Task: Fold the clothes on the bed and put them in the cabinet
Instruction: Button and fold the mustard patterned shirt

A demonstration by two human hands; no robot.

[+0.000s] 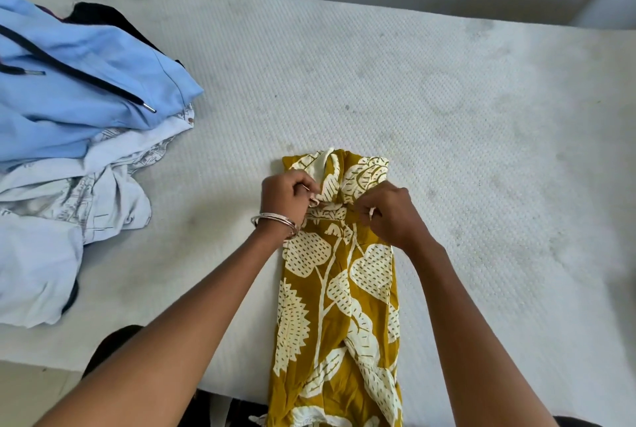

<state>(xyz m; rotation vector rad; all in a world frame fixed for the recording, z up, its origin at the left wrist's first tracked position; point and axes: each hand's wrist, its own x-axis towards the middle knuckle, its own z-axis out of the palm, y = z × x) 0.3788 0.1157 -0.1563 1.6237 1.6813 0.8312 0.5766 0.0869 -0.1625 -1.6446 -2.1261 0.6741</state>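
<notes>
Left hand [285, 196]: we pinch the mustard garment [339, 289] at its fold.
Right hand [392, 215]: pinches likewise; we keep both edges level.

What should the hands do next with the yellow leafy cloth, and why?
Probably pull the pinched top part toward the person and lay it flat. The left hand and the right hand both pinch the yellow cloth where its far end is bunched, while the rest lies long and narrow on the bed, hanging over the near edge, so it still needs folding shorter.
</notes>
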